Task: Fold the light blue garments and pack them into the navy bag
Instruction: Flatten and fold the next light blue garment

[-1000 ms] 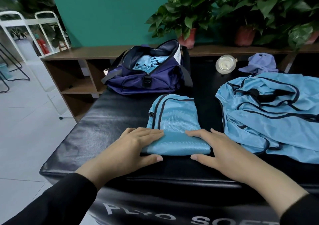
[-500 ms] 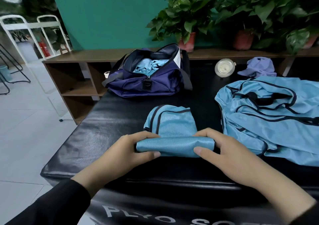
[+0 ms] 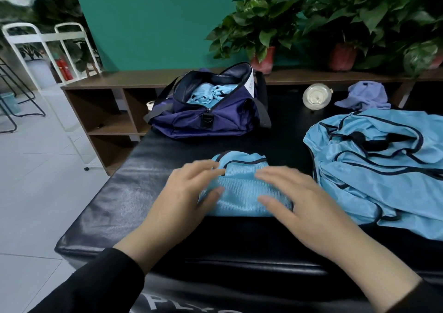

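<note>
Both hands lie on a small folded blue shirt (image 3: 242, 192) on the black padded bench (image 3: 115, 204). The left hand (image 3: 189, 192) covers the shirt's left end, fingers spread a little and laid over the top, thumb against the near edge. The right hand (image 3: 294, 200) covers the right end the same way, fingers fairly straight and slightly apart, thumb on the cloth. The fingers are blurry, so how hard they press cannot be told. Past the fingertips sits the navy bag (image 3: 206, 118), unzipped, with blue cloth inside. To the right of the right hand's fingers lies a loose pile of blue clothes (image 3: 383, 168).
</note>
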